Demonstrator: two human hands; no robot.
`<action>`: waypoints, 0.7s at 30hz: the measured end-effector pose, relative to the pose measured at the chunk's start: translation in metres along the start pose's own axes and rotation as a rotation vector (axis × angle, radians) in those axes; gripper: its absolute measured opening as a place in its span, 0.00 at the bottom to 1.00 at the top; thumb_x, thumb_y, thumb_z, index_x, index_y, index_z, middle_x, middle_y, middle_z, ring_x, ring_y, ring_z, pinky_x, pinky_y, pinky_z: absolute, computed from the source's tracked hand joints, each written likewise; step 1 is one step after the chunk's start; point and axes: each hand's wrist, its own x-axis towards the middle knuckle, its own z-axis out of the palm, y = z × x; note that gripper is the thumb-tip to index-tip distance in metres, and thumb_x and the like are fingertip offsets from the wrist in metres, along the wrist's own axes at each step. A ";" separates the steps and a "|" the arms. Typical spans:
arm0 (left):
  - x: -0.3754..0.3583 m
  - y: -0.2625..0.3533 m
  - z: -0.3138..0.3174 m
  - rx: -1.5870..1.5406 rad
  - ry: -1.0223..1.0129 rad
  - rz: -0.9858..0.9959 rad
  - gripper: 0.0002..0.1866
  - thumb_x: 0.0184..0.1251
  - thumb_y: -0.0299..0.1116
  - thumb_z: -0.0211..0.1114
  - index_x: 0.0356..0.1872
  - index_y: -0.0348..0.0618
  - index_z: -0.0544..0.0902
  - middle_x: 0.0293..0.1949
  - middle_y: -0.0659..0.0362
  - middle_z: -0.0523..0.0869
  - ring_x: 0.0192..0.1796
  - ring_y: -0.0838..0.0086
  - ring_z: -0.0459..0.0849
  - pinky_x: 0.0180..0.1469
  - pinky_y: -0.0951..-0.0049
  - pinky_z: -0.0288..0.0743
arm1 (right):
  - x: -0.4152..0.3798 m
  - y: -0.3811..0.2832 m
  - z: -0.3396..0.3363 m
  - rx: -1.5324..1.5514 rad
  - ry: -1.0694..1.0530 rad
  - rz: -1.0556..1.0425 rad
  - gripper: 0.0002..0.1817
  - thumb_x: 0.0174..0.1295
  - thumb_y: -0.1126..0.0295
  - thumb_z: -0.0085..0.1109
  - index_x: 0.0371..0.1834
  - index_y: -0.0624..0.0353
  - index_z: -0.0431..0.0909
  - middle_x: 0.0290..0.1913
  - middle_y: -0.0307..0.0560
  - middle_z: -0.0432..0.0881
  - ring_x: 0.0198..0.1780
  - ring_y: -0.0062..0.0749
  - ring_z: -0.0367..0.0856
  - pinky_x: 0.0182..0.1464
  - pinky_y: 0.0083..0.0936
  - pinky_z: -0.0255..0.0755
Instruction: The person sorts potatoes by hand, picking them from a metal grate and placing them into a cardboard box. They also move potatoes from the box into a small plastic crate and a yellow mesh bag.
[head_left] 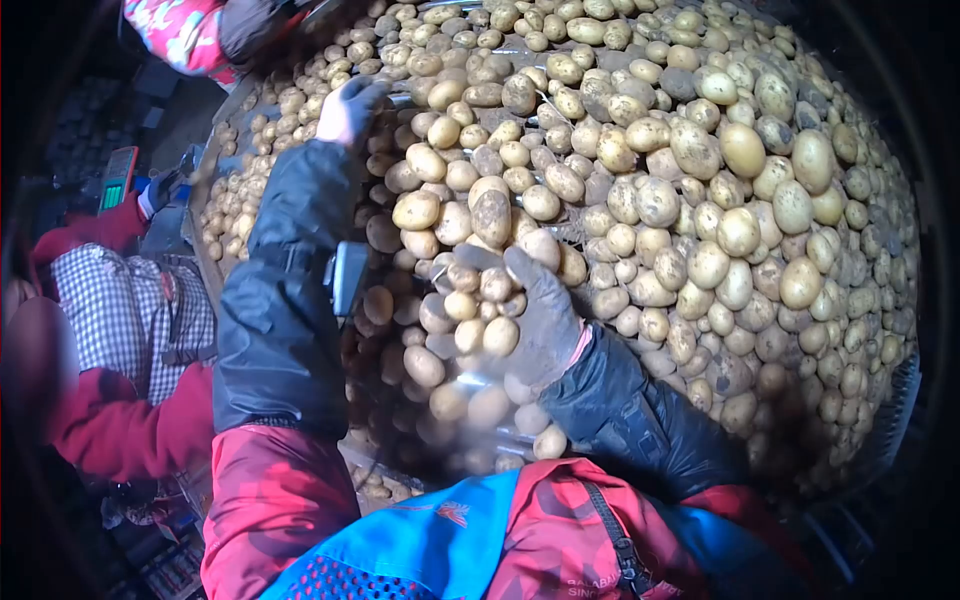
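Note:
Several small potatoes [470, 305] sit gathered in my right hand [548, 325], which is cupped in a dirty grey glove with the thumb raised beside them. More potatoes lie around and below this hand, some blurred. My left hand [350, 108], in a light and dark glove, reaches out at the upper left over the edge of the potato heap [690, 150]. It is nearest to small potatoes and a shiny metal bar [400, 100]. Its fingers point down to the right and are too dark to show whether they grip anything.
Smaller potatoes [235, 200] lie left of my left arm, along a board edge. A person in a red sleeve and checked apron [120, 310] is at the left, near a device with a green display [114, 194]. Another person's patterned sleeve [180, 35] shows at the top left.

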 end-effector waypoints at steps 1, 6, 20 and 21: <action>-0.037 0.033 0.001 -0.290 0.030 -0.185 0.18 0.69 0.40 0.67 0.55 0.42 0.83 0.36 0.61 0.84 0.33 0.74 0.81 0.33 0.77 0.74 | -0.003 -0.001 0.003 0.003 -0.004 0.008 0.24 0.72 0.50 0.53 0.59 0.57 0.74 0.48 0.46 0.72 0.50 0.44 0.74 0.56 0.56 0.76; -0.179 0.067 -0.006 -1.175 -0.328 -0.060 0.22 0.78 0.40 0.54 0.67 0.44 0.75 0.63 0.46 0.79 0.48 0.64 0.86 0.42 0.69 0.88 | -0.007 -0.007 0.002 -0.062 0.009 -0.077 0.27 0.73 0.46 0.50 0.58 0.60 0.75 0.48 0.48 0.80 0.51 0.46 0.82 0.46 0.45 0.82; -0.486 0.097 0.090 -0.323 0.956 0.137 0.16 0.64 0.29 0.69 0.52 0.38 0.81 0.51 0.52 0.81 0.55 0.64 0.81 0.61 0.66 0.74 | -0.090 0.174 0.029 -1.556 -0.457 -0.456 0.18 0.73 0.75 0.52 0.65 0.63 0.72 0.59 0.48 0.80 0.58 0.31 0.79 0.61 0.28 0.74; -0.505 0.092 0.085 -0.294 1.029 0.135 0.15 0.65 0.29 0.69 0.51 0.39 0.82 0.50 0.53 0.81 0.54 0.64 0.81 0.61 0.65 0.74 | -0.102 0.193 0.036 -1.653 -0.221 -0.242 0.17 0.73 0.76 0.52 0.64 0.63 0.72 0.59 0.47 0.80 0.59 0.31 0.79 0.62 0.27 0.74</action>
